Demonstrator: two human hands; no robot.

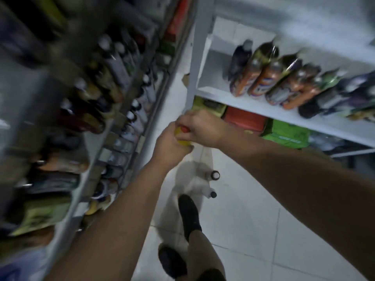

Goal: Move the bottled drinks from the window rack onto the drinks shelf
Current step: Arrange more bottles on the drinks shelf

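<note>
Mid-aisle, left hand (172,146) and right hand (202,128) clasp a blurred yellow-and-red object (180,131); two dark-capped bottles (214,175) in white plastic bag (187,180) apparently await shelving.

It was a small shop: a narrow tiled aisle (253,209) lay between a long shelf (105,157) crowded with bottles (113,63) and a white rack (263,111) holding rows of drinks (261,82) above packaged goods (288,134)

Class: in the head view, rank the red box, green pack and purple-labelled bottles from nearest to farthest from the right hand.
1. Red box, under the white shelf, beside the right hand.
2. Green pack, under it, further right.
3. Purple-labelled bottles, on it, far right.
</note>
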